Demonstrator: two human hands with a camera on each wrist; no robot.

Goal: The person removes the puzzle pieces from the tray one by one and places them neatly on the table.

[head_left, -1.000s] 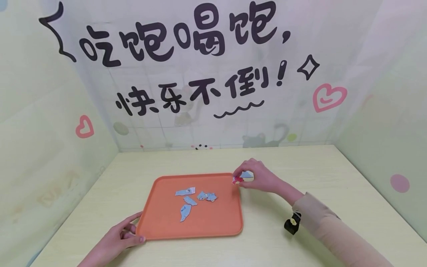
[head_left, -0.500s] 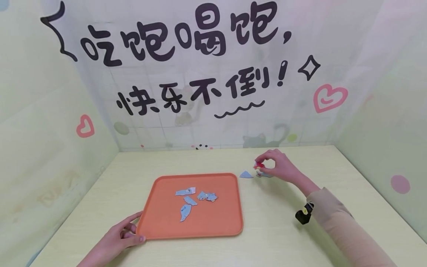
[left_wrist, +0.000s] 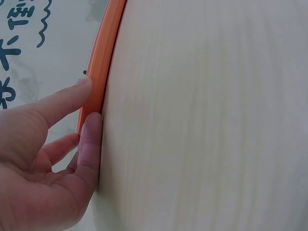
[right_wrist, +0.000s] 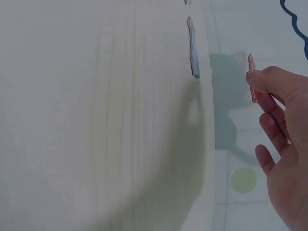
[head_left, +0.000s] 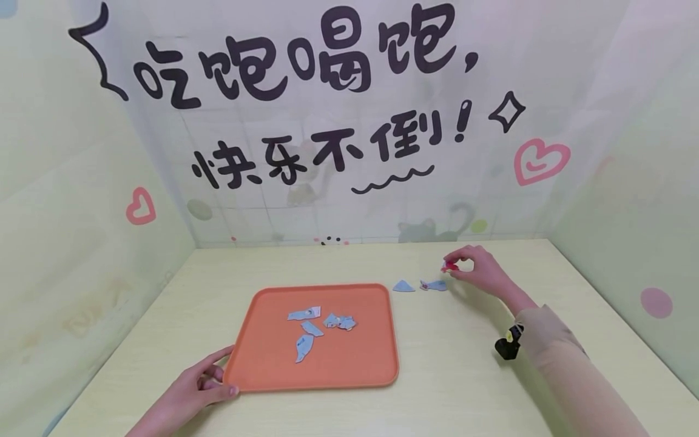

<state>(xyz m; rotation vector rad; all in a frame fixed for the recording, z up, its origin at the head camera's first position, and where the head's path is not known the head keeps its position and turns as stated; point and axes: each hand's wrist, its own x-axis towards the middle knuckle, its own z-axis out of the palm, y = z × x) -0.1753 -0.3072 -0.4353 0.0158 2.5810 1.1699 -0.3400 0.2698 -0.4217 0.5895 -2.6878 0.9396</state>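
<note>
My right hand (head_left: 484, 271), past the tray's far right corner, pinches a small flat red-and-white puzzle piece (head_left: 450, 266) between thumb and forefinger. In the right wrist view this piece (right_wrist: 251, 91) shows its thin edge, raised above the table. Just left of that hand, a pale blue puzzle piece (head_left: 434, 285) and a blue triangular piece (head_left: 403, 286) lie on the table. My left hand (head_left: 193, 385) holds the near left corner of an orange tray (head_left: 349, 367), thumb at the front rim and forefinger along the left side. Several blue pieces (head_left: 304, 348) lie on the tray, some overlapping.
The light wooden table (head_left: 464, 388) ends at a printed back wall (head_left: 306, 212), with side walls to the left and right. A black strap-like object (head_left: 509, 343) hangs by the right sleeve (head_left: 551, 331).
My right hand has moved right from over the tray's far right corner. It has left the triangular piece and another blue piece on the table, keeping the red one. The left hand stays put.
</note>
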